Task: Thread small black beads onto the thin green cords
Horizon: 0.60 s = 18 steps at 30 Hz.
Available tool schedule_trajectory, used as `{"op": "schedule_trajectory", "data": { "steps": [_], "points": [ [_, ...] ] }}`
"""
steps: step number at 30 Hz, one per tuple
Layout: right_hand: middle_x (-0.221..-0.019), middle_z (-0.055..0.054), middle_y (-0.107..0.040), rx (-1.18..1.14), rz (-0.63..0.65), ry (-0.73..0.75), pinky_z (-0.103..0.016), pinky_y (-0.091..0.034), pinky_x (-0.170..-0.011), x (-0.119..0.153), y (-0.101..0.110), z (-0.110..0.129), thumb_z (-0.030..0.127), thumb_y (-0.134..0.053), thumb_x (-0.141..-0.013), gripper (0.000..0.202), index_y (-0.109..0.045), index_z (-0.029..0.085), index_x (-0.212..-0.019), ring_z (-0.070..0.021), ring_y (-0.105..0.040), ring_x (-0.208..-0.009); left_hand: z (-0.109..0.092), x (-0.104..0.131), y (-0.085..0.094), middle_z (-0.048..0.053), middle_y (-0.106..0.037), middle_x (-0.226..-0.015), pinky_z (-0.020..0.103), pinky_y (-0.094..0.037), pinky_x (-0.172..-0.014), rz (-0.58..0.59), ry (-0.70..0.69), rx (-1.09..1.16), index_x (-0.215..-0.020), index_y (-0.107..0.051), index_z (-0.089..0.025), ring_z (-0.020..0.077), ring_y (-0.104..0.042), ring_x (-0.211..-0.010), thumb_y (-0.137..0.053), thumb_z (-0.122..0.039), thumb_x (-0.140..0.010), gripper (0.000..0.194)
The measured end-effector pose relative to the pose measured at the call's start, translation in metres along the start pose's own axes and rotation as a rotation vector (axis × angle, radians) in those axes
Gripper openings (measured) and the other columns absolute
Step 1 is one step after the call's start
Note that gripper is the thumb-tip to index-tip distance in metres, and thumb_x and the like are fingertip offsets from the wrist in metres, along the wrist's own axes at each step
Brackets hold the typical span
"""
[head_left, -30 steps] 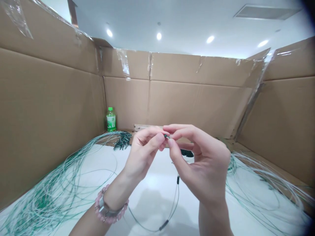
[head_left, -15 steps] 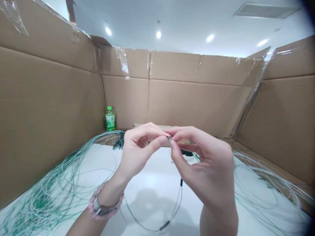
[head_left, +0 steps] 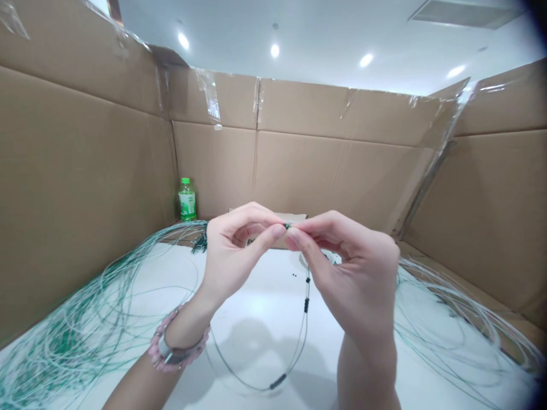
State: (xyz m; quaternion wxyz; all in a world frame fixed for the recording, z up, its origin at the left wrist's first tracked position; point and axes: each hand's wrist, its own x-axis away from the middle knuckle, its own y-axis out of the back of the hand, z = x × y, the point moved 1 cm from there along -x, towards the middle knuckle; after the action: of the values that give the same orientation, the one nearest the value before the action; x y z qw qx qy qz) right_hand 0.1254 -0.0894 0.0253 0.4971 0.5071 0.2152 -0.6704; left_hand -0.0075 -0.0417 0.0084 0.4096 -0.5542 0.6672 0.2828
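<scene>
Thumb and forefinger of my left hand (head_left: 239, 250) are closed in a pinch at the middle of the view. Against them, my right hand (head_left: 348, 265) pinches from the other side, with the fingertips of both hands almost touching. Between the tips shows a small dark green piece (head_left: 288, 226) on a thin cord; its exact form is too small to make out. Below the hands hangs a loop of thin grey-green cord (head_left: 239, 376) carrying groups of small black beads (head_left: 278, 381). My hands hide the loop's upper ends. A pink beaded bracelet and a metal band circle my left wrist.
Long green and white cords (head_left: 89, 307) lie heaped at the left, and more cords (head_left: 453, 319) at the right. A green bottle (head_left: 187, 200) stands in the back left corner. Cardboard walls (head_left: 333, 176) enclose the white table (head_left: 171, 279). A white dish is partly behind my right hand.
The whole view has shifted slightly. My right fingertips have drawn in closer to the left ones, and the right thumb has straightened. More of the hanging beaded cord shows beside my right hand.
</scene>
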Motion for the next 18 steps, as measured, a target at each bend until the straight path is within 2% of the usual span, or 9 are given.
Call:
{"op": "schedule_trajectory", "data": {
  "steps": [6,11,18],
  "points": [
    [-0.070,0.005,-0.067,-0.098,-0.018,-0.012,-0.021,-0.054,-0.055,-0.0015,-0.0005,0.0020,0.013,-0.062,-0.078,0.011,-0.064,0.024,-0.077,-0.0095,-0.063,-0.062,-0.0005,-0.0014,-0.0021,0.001,-0.065,-0.071,0.017,-0.049,-0.051,-0.002,-0.017,-0.001,-0.075,-0.070,-0.019,0.0084,-0.061,-0.062,-0.065,-0.014,-0.076,0.008],
    [-0.066,0.006,-0.066,-0.114,0.027,-0.003,-0.019,-0.055,-0.057,-0.0058,0.0006,0.0052,0.009,-0.061,-0.078,0.013,-0.063,0.022,-0.074,-0.0077,-0.063,-0.062,0.0020,-0.0042,-0.0019,0.000,-0.065,-0.066,0.019,-0.048,-0.049,-0.031,-0.001,0.040,-0.072,-0.071,-0.020,0.0079,-0.058,-0.055,-0.069,-0.023,-0.074,0.004],
    [-0.067,0.006,-0.066,-0.096,0.017,0.022,-0.017,-0.056,-0.059,-0.0060,-0.0011,0.0043,0.009,-0.061,-0.078,0.011,-0.064,0.020,-0.076,-0.0067,-0.063,-0.064,0.0038,-0.0052,-0.0011,0.000,-0.066,-0.069,0.021,-0.048,-0.051,-0.003,0.015,0.105,-0.075,-0.072,-0.023,0.0086,-0.058,-0.058,-0.068,-0.029,-0.075,0.008]
  ]
}}
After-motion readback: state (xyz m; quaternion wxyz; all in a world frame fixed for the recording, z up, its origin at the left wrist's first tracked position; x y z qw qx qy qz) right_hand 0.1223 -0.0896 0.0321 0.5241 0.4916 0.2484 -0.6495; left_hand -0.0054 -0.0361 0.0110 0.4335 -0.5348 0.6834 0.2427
